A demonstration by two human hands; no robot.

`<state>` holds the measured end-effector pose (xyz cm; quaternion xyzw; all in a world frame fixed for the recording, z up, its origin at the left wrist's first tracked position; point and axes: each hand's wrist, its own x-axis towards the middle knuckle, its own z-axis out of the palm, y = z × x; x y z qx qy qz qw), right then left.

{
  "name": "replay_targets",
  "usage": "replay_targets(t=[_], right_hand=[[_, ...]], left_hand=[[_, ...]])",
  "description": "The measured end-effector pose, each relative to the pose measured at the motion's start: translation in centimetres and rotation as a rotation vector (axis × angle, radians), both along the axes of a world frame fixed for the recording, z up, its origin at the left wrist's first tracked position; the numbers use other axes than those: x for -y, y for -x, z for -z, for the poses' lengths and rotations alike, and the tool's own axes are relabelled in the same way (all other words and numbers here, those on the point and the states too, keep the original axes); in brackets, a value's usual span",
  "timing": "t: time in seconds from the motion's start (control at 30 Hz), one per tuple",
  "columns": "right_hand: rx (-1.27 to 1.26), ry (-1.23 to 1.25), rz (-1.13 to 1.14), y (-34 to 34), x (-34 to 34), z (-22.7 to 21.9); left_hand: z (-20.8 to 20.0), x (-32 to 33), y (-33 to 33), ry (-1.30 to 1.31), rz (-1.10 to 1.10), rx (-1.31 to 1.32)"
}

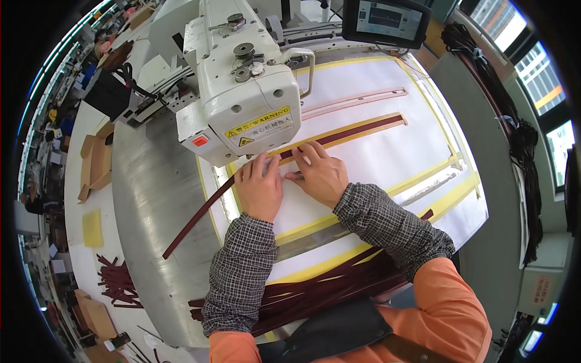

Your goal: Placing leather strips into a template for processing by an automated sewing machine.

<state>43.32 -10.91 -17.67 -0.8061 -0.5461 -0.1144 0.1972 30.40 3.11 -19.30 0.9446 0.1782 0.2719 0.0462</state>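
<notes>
A long maroon strip (200,216) runs slantwise through a slot edged in yellow on the white template sheet (375,160). Its near left end trails out over the metal table plate. My left hand (260,189) has its fingers bent and close together on the strip, just below the white sewing machine head (242,115). Right beside it, my right hand (321,174) pinches at the same strip, fingertips down at the slot. The machine head hides the strip's edge near my left fingertips. Both forearms wear checked sleeves.
Many maroon strips (327,290) lie bundled along the near edge, under my forearms. Another pile of cut strips (118,281) sits at the left, near a yellow pad (92,228) and a cardboard box (95,162). A screen (387,23) stands at the back.
</notes>
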Motion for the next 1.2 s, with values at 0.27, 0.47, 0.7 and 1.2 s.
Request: replay_targets(t=[0.27,0.47,0.7,1.2], right_hand=[[0.034,0.039,-0.007,0.1,0.0,-0.7],[0.084,0.023,0.131,-1.2,0.8,0.2],[0.054,0.118,0.258,-3.2,2.5,-0.7],[0.047,0.05,0.136,-0.8,-0.2,-0.4]], left_hand=[[-0.5,0.5,-0.4,-0.043,-0.027,-0.003],[-0.1,0.1,0.1,-0.062,-0.03,-0.009],[-0.6,0.7,-0.4,-0.04,-0.058,-0.005],[-0.3,0.2,-0.2,-0.029,-0.057,-0.016]])
